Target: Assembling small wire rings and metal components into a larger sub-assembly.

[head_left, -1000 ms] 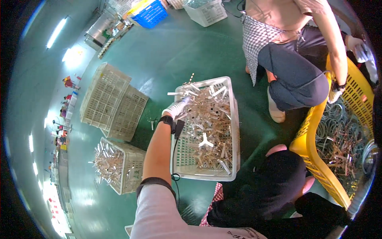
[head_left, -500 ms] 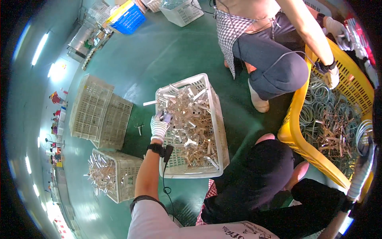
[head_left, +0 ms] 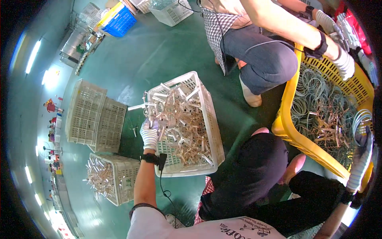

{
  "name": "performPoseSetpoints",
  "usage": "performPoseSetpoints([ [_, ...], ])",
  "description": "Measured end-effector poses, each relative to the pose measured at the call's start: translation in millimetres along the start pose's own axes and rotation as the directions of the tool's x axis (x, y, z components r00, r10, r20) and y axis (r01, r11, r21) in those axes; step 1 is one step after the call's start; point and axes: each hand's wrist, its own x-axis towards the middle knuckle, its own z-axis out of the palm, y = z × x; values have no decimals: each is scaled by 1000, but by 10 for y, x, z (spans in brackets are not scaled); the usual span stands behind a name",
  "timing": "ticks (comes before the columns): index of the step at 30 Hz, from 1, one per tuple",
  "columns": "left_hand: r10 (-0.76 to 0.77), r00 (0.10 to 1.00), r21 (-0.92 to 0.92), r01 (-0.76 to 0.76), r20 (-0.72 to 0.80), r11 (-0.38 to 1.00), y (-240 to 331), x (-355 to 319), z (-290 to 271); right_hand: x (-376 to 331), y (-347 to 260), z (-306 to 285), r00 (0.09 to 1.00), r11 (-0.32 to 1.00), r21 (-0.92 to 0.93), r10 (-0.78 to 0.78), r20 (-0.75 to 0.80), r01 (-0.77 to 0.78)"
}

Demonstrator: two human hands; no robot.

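My left hand (head_left: 150,137), in a white striped glove, is at the left rim of a white plastic crate (head_left: 211,119) on the floor. Its fingers curl against a tangle of shiny metal tube pieces (head_left: 173,107); one long piece sticks out past the rim. Exactly which pieces it grips is partly hidden. At the far right, my gloved right hand (head_left: 361,161) closes on looped grey rings (head_left: 361,119), above the near right side of a yellow basket (head_left: 284,123). Inside that basket lie many grey rings (head_left: 308,85) and copper-toned metal pieces (head_left: 332,123).
A co-worker (head_left: 264,59) crouches beyond the yellow basket, gloved hands over its far side. To the left stand stacked pale crates (head_left: 95,115) and a smaller crate (head_left: 127,179) full of metal pieces. A blue basket (head_left: 121,22) sits far back. A cable (head_left: 165,191) hangs from my left wrist.
The whole view has shifted slightly left. My left hand stays by the crate's left rim, against the metal pieces. The co-worker's near arm has reached farther right over the yellow basket.
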Motion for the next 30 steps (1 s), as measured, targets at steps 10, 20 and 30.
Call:
performPoseSetpoints([
  [10, 482, 875, 366, -462, 41, 808, 52, -423, -236, -110, 61, 135, 983, 997, 31, -71, -168, 77],
  [20, 195, 966, 307, -136, -169, 942, -239, 64, -326, 63, 181, 18, 989, 989, -8, -145, -28, 145],
  [30, 207, 977, -19, -208, -51, 978, 161, 49, -698, -36, -34, 711, 962, 998, 24, 58, -265, -54],
])
